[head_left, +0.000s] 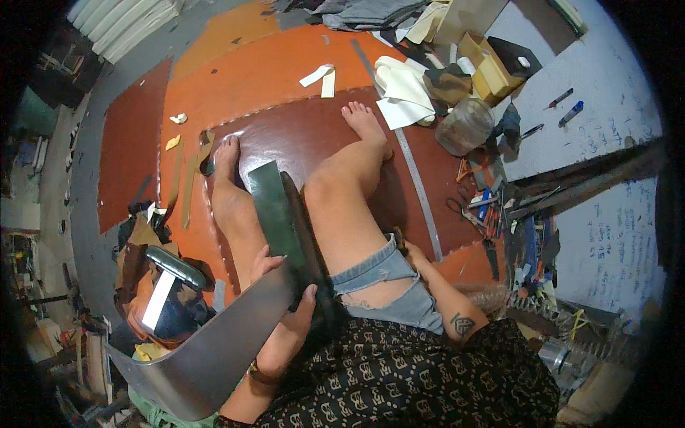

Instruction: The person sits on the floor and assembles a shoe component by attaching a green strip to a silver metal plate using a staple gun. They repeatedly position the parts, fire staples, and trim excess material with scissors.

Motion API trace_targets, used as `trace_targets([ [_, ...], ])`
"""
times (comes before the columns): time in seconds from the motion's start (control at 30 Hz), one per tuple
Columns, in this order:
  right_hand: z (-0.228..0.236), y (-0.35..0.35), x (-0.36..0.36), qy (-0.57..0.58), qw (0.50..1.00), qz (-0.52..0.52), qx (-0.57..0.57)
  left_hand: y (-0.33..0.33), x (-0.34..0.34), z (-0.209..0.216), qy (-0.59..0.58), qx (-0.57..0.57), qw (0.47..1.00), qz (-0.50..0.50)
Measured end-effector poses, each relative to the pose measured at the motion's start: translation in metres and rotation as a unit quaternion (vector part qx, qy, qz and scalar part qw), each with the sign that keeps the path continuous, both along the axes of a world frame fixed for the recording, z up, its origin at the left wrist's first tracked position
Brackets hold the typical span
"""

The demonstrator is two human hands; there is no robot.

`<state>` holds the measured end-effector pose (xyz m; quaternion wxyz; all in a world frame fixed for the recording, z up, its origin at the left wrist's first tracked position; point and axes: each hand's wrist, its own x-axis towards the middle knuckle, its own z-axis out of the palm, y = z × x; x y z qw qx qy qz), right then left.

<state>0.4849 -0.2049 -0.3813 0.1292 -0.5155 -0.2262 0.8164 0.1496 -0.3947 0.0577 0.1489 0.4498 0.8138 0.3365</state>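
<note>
My left hand (290,327) is closed around the end of a broad, smooth grey strip (214,346). The strip curves away to the lower left, past my left forearm. Just beyond those fingers a dark green flat piece (271,207) stands between my legs, with a darker side along its right. Whether it joins the grey strip is hidden by the hand. My right hand (415,258) rests beside my right thigh, at the hem of the denim shorts. Its fingers are mostly hidden, and a small dark thing shows near them.
A long metal ruler (417,182) lies on the brown mat (285,135) to the right. Scissors (467,207), other tools and a clear jar (465,127) lie farther right. Eyeglass case-like dark object (176,267) and scraps sit left. White material (403,89) lies ahead.
</note>
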Motion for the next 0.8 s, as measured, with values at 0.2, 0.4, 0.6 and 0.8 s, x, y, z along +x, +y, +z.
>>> trace_targets([
  [0.2, 0.009, 0.002, 0.001, -0.086, 0.994, 0.035, 0.061, 0.002, 0.009, -0.012, -0.02, 0.033, 0.999, 0.03],
  [0.4, 0.042, 0.009, -0.008, -0.092, 0.975, 0.117, 0.164, 0.005, 0.012, -0.025, 0.033, 0.053, 0.998, 0.01],
  [0.6, 0.229, 0.03, -0.049, -0.301, 0.888, 0.261, 0.23, 0.001, 0.006, -0.016, 0.002, -0.016, 1.0, 0.001],
  [0.8, 0.397, 0.05, -0.069, -0.14, 0.782, 0.302, 0.527, -0.002, -0.002, -0.02, -0.012, -0.013, 0.998, -0.054],
])
